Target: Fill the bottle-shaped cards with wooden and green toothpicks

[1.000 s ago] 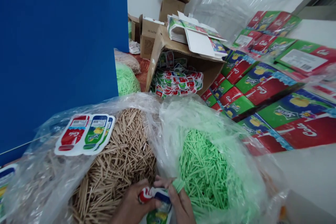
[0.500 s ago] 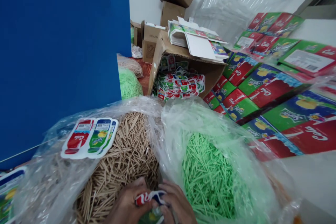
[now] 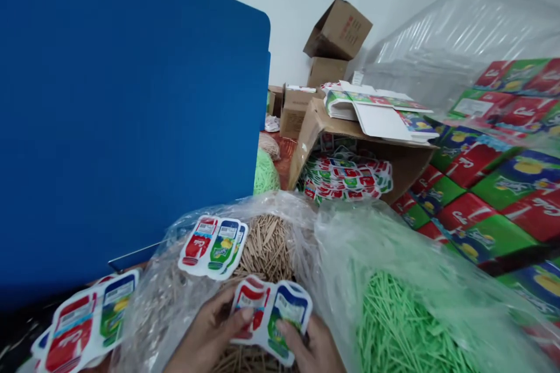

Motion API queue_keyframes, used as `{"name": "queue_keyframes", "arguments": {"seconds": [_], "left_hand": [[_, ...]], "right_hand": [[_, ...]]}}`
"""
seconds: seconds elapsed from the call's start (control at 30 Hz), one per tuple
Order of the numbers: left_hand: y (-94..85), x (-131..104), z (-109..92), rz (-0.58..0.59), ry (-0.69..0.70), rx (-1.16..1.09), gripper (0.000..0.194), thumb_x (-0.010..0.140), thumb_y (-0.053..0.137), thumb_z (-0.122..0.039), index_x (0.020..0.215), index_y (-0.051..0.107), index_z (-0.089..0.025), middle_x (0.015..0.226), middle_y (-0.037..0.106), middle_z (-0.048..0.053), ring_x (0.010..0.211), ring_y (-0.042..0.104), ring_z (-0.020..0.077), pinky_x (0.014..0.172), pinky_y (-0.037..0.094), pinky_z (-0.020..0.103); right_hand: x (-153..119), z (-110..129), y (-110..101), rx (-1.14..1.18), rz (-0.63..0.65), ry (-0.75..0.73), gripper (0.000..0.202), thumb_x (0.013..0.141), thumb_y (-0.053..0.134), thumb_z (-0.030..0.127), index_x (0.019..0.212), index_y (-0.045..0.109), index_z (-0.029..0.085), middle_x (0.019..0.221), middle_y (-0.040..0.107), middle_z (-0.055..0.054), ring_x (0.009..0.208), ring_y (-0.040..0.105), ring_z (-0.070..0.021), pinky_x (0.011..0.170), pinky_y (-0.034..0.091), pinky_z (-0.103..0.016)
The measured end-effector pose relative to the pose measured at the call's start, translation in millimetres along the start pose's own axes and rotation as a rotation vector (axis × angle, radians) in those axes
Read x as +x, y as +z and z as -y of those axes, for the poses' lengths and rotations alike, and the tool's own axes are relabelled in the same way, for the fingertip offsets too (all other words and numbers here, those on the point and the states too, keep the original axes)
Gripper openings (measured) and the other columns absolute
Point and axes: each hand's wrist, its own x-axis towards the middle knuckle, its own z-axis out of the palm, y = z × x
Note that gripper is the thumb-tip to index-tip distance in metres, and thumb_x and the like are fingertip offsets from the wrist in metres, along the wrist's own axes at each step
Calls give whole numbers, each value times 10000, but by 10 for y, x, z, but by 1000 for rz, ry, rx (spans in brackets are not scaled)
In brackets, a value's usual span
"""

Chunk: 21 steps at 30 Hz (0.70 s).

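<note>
Between my two hands is a double bottle-shaped packet (image 3: 286, 310), one half red with cola print, the other green and blue with sprite print. My left hand (image 3: 210, 329) pinches its red half, thumb on the front. My right hand (image 3: 312, 344) grips the green half, thumb across the lower face. The packet is held above a clear plastic bag of brown paper sticks (image 3: 266, 247). Similar packets (image 3: 214, 246) lie overlapped on that bag's plastic, just beyond my left hand. More of these packets (image 3: 83, 326) are piled at the lower left.
A bag of green paper shreds (image 3: 402, 326) stands at the right. Behind it, a tipped cardboard box (image 3: 315, 122) holds many packets, with flat printed cartons (image 3: 380, 113) on top. Printed boxes (image 3: 481, 204) are stacked at right. A blue panel (image 3: 131, 116) stands at left.
The packet, earlier bunched low between my hands, now shows its flat face and sits higher. The view has turned left and up, so the surroundings appear shifted right and down.
</note>
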Motion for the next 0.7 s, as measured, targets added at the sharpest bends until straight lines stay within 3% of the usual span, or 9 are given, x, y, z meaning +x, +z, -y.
{"name": "queue_keyframes", "arguments": {"seconds": [0.07, 0.17, 0.3, 0.4, 0.57, 0.63, 0.7], "left_hand": [[-101, 69, -85, -21, 73, 75, 318, 713, 705, -459, 903, 727, -206, 1007, 703, 50, 886, 637, 244, 762, 521, 320], [-196, 260, -170, -82, 159, 180, 313, 717, 674, -488, 798, 713, -188, 821, 724, 30, 765, 657, 228, 705, 530, 320], [-250, 651, -233, -159, 221, 281, 361, 686, 680, -525, 636, 637, -170, 604, 658, -14, 572, 614, 172, 583, 502, 287], [-214, 986, -265, -210, 243, 403, 335, 741, 684, -449, 613, 591, -153, 568, 596, -39, 553, 591, 142, 564, 487, 280], [8, 1337, -322, -236, 273, 613, 203, 890, 567, -321, 906, 635, -130, 841, 665, 10, 714, 643, 150, 658, 535, 326], [46, 1305, -341, -258, 309, 693, 226, 895, 564, -301, 1051, 612, -145, 981, 668, 44, 844, 651, 183, 755, 534, 386], [-29, 1171, -345, -299, 328, 783, 248, 898, 557, -300, 1104, 600, -168, 1087, 651, 64, 966, 627, 208, 852, 499, 435]], "right_hand": [[217, 171, 6, -1, 78, -48, 377, 818, 581, 397, 1102, 652, 159, 1059, 703, -103, 981, 652, -266, 814, 539, -349], [538, 334, 8, -74, 104, -96, 274, 812, 573, 330, 1012, 668, 169, 895, 735, -78, 786, 692, -238, 688, 561, -334], [917, 395, -23, -465, -55, -257, 211, 806, 525, 280, 919, 678, 190, 754, 727, -39, 661, 673, -203, 599, 535, -279], [1153, 437, -101, -612, -123, -273, 231, 803, 501, 259, 955, 660, 187, 765, 722, -36, 678, 670, -204, 600, 518, -268], [1460, 427, -213, -808, -240, -235, 399, 825, 478, 218, 1206, 519, 106, 938, 699, -117, 804, 670, -254, 676, 503, -317], [1538, 348, -208, -899, -257, -218, 492, 850, 451, 184, 1324, 399, 64, 1011, 677, -159, 846, 658, -279, 697, 494, -350], [1570, 251, -183, -990, -254, -206, 515, 867, 418, 142, 1366, 341, 37, 1026, 663, -189, 842, 651, -294, 697, 485, -372]]}}
